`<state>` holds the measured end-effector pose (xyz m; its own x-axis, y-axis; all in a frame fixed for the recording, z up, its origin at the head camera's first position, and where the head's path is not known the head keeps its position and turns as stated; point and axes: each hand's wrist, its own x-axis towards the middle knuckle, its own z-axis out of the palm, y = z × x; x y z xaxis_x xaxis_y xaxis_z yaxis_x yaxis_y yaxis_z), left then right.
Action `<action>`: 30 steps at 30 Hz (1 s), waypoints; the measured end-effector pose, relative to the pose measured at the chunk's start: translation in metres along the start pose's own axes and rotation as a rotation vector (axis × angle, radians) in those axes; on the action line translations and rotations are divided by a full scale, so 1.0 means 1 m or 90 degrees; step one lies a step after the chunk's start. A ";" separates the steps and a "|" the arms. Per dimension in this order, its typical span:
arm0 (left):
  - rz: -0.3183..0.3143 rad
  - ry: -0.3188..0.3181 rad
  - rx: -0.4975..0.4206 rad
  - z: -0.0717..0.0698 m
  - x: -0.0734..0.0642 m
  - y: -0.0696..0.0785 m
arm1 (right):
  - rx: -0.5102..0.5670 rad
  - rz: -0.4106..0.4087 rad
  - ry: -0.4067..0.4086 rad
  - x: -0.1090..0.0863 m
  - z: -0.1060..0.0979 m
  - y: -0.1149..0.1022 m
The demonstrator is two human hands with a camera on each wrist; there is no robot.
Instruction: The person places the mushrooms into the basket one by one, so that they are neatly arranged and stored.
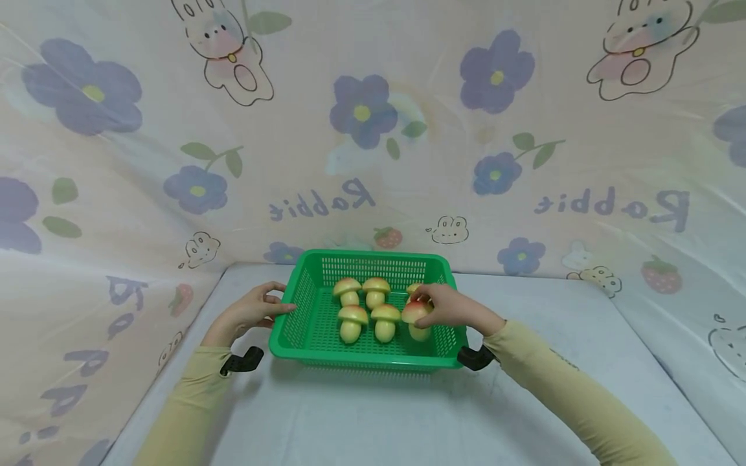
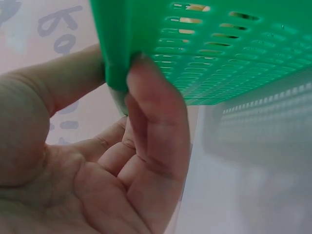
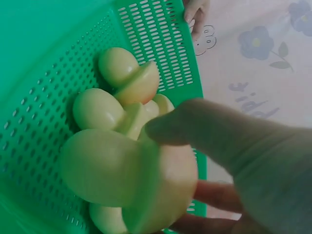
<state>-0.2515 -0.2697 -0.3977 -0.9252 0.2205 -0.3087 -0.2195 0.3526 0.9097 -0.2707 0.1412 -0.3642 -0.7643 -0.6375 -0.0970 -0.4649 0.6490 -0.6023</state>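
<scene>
A green plastic basket [image 1: 361,360] with slotted walls stands before me, several toy mushrooms lying in it in two rows. My left hand [image 1: 256,307] pinches the basket's left rim; in the left wrist view the thumb lies outside and a bent index finger [image 2: 158,107] curls under the rim. My right hand [image 1: 451,307] grips a toy mushroom [image 3: 165,180] by its reddish-yellow cap at the basket's right end, its pale stem pointing toward the front. Behind it another mushroom [image 1: 412,289] is partly hidden by the fingers. Two mushrooms [image 1: 351,323] [image 1: 384,323] lie in the front row.
Under the basket is a table with a white cover [image 1: 361,421]. A printed curtain [image 1: 419,175] with flowers and rabbits hangs behind the table and along its left side. Black straps [image 1: 241,360] sit at both wrists.
</scene>
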 end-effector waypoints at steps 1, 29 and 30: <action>0.001 0.000 -0.002 0.000 0.000 0.000 | -0.003 0.011 -0.002 0.000 0.000 0.000; 0.002 -0.001 -0.003 0.001 -0.001 0.001 | -0.086 0.126 -0.103 0.019 0.005 -0.003; 0.002 -0.001 -0.004 0.001 -0.001 0.001 | -0.090 0.129 -0.106 0.019 0.005 -0.004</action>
<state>-0.2504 -0.2691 -0.3963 -0.9251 0.2236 -0.3068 -0.2188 0.3464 0.9122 -0.2812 0.1250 -0.3676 -0.7695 -0.5408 -0.3398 -0.3765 0.8138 -0.4427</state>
